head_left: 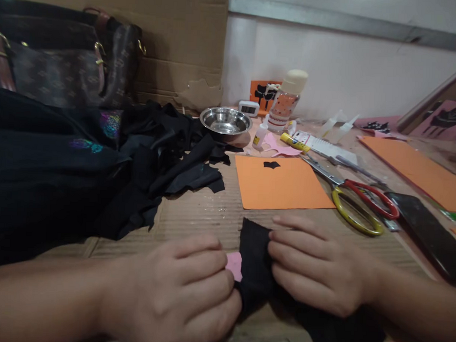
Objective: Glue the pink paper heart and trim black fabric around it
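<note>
My left hand (194, 289) is closed, with a small pink paper piece (234, 267) showing past its fingertips. The pink piece lies against a black cloth piece (253, 251). From the other side my right hand (318, 264) grips the cloth's edge with curled fingers. The rest of the cloth hangs below my right wrist. Just beyond my hands lies an orange card (283, 188), and on it near the top sits a small black cutout (271, 164). Both thumbs are hidden.
Scissors (358, 195) with red and yellow handles overlap the card's right side, beside a dark phone (424, 232). A heap of black cloth (137, 188) covers the left. Behind stand a metal bowl (225, 122), a glue bottle (260, 134) and a water bottle (286, 103).
</note>
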Demonstrator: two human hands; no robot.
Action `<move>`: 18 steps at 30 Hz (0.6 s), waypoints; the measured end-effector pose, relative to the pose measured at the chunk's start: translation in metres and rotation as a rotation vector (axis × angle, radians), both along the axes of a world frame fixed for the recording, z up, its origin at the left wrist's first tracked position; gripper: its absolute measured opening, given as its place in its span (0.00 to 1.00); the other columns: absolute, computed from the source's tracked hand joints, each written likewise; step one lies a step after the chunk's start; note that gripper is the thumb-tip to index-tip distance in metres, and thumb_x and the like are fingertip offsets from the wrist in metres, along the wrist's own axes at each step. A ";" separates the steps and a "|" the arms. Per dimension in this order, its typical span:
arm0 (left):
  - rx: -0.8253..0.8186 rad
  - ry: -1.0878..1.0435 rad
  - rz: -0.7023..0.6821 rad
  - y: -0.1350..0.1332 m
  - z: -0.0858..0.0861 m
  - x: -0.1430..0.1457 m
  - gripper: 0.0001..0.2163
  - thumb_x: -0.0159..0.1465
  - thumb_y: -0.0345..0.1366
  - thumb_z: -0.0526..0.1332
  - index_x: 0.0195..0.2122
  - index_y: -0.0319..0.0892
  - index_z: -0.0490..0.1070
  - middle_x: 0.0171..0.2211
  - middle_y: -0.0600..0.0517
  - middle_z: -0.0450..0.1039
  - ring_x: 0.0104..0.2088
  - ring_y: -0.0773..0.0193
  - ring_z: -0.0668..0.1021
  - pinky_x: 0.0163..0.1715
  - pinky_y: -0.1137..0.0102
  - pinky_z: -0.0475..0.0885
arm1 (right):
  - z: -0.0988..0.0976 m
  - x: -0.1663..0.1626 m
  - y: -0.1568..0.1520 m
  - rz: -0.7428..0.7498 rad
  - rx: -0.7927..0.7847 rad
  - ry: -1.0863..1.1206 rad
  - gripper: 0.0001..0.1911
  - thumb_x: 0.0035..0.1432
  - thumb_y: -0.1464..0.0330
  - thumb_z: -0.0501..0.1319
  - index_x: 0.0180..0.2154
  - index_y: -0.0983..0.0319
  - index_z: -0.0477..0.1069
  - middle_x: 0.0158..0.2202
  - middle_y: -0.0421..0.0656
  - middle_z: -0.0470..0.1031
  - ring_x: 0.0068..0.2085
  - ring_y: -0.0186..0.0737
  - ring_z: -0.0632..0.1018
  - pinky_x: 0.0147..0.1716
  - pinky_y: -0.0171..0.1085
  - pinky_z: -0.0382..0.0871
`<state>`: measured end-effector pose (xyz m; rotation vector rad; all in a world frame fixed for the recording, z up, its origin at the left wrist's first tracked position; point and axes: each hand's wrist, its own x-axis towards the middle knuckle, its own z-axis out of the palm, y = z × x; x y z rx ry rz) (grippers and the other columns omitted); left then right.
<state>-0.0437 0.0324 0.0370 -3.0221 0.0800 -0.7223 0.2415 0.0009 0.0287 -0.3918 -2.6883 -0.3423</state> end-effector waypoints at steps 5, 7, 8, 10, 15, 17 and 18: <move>0.059 0.099 -0.018 -0.010 -0.002 -0.006 0.14 0.75 0.31 0.53 0.48 0.45 0.80 0.42 0.57 0.84 0.42 0.62 0.81 0.51 0.68 0.75 | 0.011 -0.008 -0.008 0.042 -0.142 -0.035 0.17 0.73 0.60 0.55 0.41 0.60 0.78 0.50 0.49 0.85 0.54 0.47 0.80 0.66 0.45 0.65; 0.050 0.062 0.032 -0.015 -0.010 -0.008 0.17 0.76 0.31 0.50 0.49 0.46 0.80 0.44 0.58 0.84 0.49 0.63 0.80 0.58 0.70 0.72 | 0.012 -0.013 -0.008 0.026 -0.302 -0.022 0.20 0.76 0.60 0.50 0.54 0.66 0.74 0.55 0.51 0.82 0.57 0.47 0.78 0.65 0.45 0.66; 0.029 0.051 0.047 -0.016 -0.014 -0.009 0.18 0.76 0.31 0.49 0.51 0.46 0.80 0.45 0.59 0.83 0.52 0.63 0.79 0.61 0.70 0.70 | 0.011 -0.015 -0.009 -0.004 -0.373 -0.010 0.20 0.77 0.64 0.49 0.58 0.67 0.71 0.55 0.51 0.82 0.56 0.46 0.78 0.63 0.45 0.66; -0.026 0.024 0.179 -0.017 -0.021 -0.011 0.19 0.73 0.25 0.50 0.51 0.46 0.80 0.46 0.59 0.83 0.50 0.65 0.80 0.64 0.69 0.69 | 0.006 -0.017 -0.010 -0.124 -0.450 0.004 0.19 0.76 0.71 0.48 0.61 0.67 0.68 0.54 0.50 0.82 0.54 0.45 0.77 0.60 0.45 0.67; -0.021 0.038 -0.091 -0.002 -0.021 -0.012 0.15 0.74 0.37 0.52 0.50 0.50 0.79 0.50 0.56 0.81 0.53 0.62 0.80 0.61 0.69 0.74 | -0.008 -0.014 -0.010 -0.312 -0.547 -0.007 0.13 0.73 0.73 0.55 0.52 0.60 0.75 0.40 0.47 0.79 0.43 0.46 0.74 0.44 0.45 0.70; -0.032 0.039 -0.102 0.003 -0.019 -0.013 0.15 0.74 0.37 0.52 0.50 0.51 0.79 0.50 0.55 0.80 0.53 0.62 0.79 0.61 0.69 0.73 | -0.008 -0.011 -0.008 -0.286 -0.532 0.027 0.11 0.71 0.75 0.56 0.42 0.60 0.77 0.37 0.45 0.77 0.39 0.44 0.73 0.40 0.43 0.69; -0.036 0.040 -0.109 0.004 -0.019 -0.013 0.15 0.73 0.36 0.52 0.50 0.50 0.79 0.50 0.55 0.80 0.52 0.62 0.79 0.61 0.68 0.73 | -0.006 -0.009 -0.007 -0.243 -0.477 0.050 0.11 0.71 0.75 0.56 0.39 0.61 0.77 0.36 0.44 0.77 0.39 0.43 0.73 0.40 0.43 0.69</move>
